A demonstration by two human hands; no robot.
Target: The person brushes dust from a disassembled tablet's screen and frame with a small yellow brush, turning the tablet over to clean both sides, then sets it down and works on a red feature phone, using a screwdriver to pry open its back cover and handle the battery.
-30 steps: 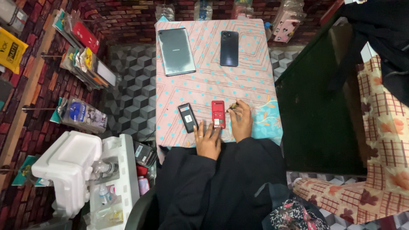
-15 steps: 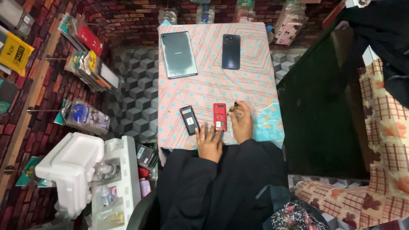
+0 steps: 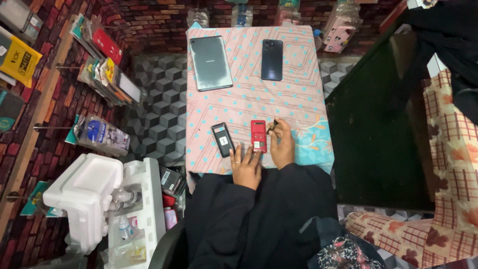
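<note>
Head view: hands [image 3: 264, 154] around red phone [image 3: 258, 136].

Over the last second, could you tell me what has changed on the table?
Hardly anything: the left hand stays by the red phone, and the right hand keeps a small dark tool beside it. The black phone, tablet and dark smartphone have not moved.

left hand [image 3: 245, 167] flat, fingers extended | right hand [image 3: 284, 147] curled, pinching

The left hand [image 3: 246, 168] has shifted slightly toward the red phone [image 3: 258, 136], fingertips at its lower edge. The right hand [image 3: 283, 144] has lifted its small dark tool [image 3: 272, 127] beside that phone's upper right edge.
</note>
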